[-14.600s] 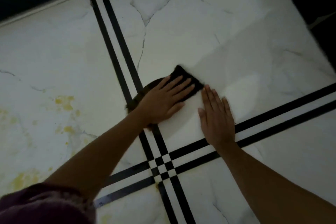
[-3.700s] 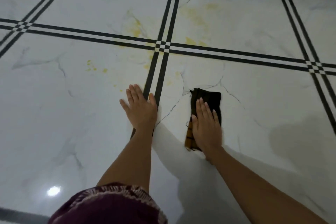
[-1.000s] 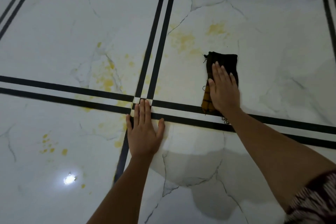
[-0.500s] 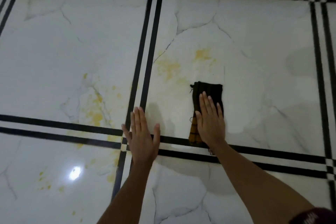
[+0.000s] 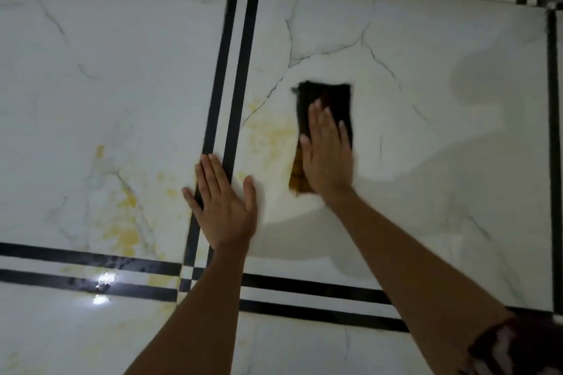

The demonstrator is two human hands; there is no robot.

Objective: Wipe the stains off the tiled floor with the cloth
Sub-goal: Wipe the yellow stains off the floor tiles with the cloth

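Yellow stains (image 5: pixel 122 222) marked the tiled floor (image 5: pixel 106 70) at lower left. The left hand (image 5: pixel 224 210) lay flat and empty, fingers spread, at centre. Right of it, the right hand (image 5: pixel 327 158) pressed open-palmed on the dark cloth (image 5: pixel 327 97).

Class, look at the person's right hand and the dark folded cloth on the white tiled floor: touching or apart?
Touching. The head view shows the right hand lying flat on the dark folded cloth, fingers overlapping it.
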